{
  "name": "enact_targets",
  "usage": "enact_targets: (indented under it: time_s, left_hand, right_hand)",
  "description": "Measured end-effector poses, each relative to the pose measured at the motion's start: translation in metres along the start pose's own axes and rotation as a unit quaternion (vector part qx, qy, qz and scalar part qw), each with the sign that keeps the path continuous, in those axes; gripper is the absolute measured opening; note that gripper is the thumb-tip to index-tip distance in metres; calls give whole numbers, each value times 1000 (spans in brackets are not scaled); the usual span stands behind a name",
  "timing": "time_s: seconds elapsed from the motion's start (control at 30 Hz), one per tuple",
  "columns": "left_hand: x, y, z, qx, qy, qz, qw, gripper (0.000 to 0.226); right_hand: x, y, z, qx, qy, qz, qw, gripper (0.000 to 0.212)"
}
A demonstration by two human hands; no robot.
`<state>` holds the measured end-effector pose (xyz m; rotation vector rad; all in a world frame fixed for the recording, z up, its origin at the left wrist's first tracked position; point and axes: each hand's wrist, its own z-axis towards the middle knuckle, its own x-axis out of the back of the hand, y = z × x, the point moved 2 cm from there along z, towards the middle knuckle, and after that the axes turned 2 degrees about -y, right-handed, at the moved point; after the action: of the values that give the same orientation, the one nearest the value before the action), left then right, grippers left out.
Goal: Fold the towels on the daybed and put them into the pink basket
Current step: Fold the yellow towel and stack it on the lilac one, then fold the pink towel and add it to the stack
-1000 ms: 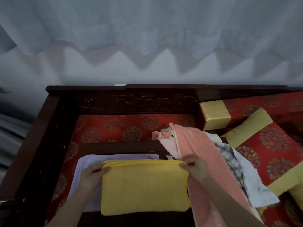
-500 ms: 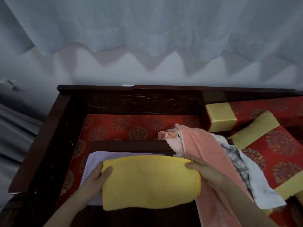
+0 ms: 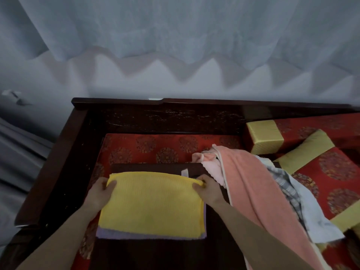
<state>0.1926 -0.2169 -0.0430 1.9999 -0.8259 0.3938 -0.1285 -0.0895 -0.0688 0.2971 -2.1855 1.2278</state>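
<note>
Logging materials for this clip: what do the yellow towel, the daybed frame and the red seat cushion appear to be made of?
The yellow towel: soft matte cloth with fine ribbed rows, probably cotton or microfibre. The daybed frame: dark wood with a glossy finish, carving faintly visible on its back panel. The red seat cushion: brocade-like fabric with slight sheen and woven gold roundels.

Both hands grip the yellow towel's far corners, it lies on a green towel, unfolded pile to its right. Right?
Wrong colour: the yellow towel lies on a lavender towel, not a green one, as the head view shows. The left hand and right hand do grip its far corners; the unfolded pile lies to its right.
</note>
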Motion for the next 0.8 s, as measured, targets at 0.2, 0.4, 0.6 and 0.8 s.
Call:
enact_targets:
  time_s: [0.2,0.4,0.6,0.8]
  left_hand:
    - [-10,-17,-1,29,27,74,996,48]
    - [8,-30,-11,52,77,70,993,44]
    - [-31,48,-57,-144,192,19,971,18]
    - [-184,133,-113,-176,-106,-97,974,7]
  right_hand:
    - [-8,-3,6,36,1,-40,999,8]
    - [7,-9,5,73,12,-49,996,34]
    - [123,69,-30,-14,206,-130,970,35]
    - [164,138,-34,-171,245,-307,904,35]
